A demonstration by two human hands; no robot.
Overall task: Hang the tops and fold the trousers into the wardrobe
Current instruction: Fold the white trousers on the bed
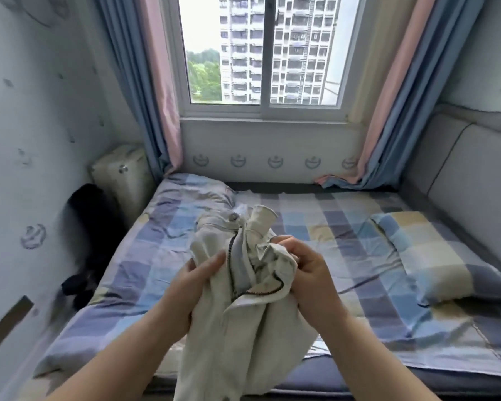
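A pair of off-white trousers (pixel 243 328) with an open dark zip and a metal button is bunched up in front of me, above the bed. My left hand (pixel 195 287) grips the fabric on its left side. My right hand (pixel 307 273) grips the waistband part on the right. The rest of the trousers hangs down between my forearms. No wardrobe is in view.
A bed with a checked blue, yellow and grey sheet (pixel 344 256) fills the middle, with a matching pillow (pixel 434 261) at the right. A padded headboard (pixel 475 183) stands at the right. Dark clothing (pixel 84 241) lies in the gap by the left wall. Curtains frame the window (pixel 261 53).
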